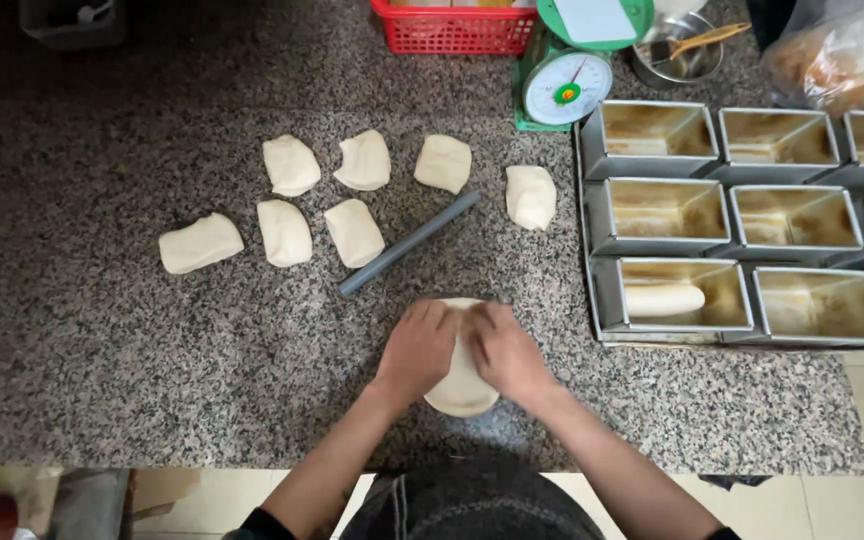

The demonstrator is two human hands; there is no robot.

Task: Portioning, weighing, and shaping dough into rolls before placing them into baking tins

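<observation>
Both hands press on one flattened piece of pale dough (pixel 462 388) lying on the speckled granite counter (pixel 102 330). My left hand (pixel 418 347) covers its left side, and my right hand (pixel 505 347) covers its right side, fingers bent over the far edge. A grey rolling pin (pixel 409 244) lies diagonally just beyond the hands. Several more dough pieces (pixel 354 232) sit in two loose rows farther back, with one apart at the right (pixel 530 196).
Several metal loaf tins (pixel 668 212) stand at the right; the near left tin holds a rolled dough log (pixel 664 299). A green kitchen scale (pixel 568 84), a red basket (pixel 454 30), a metal bowl (pixel 677 62) and a plastic bag (pixel 847 55) line the back.
</observation>
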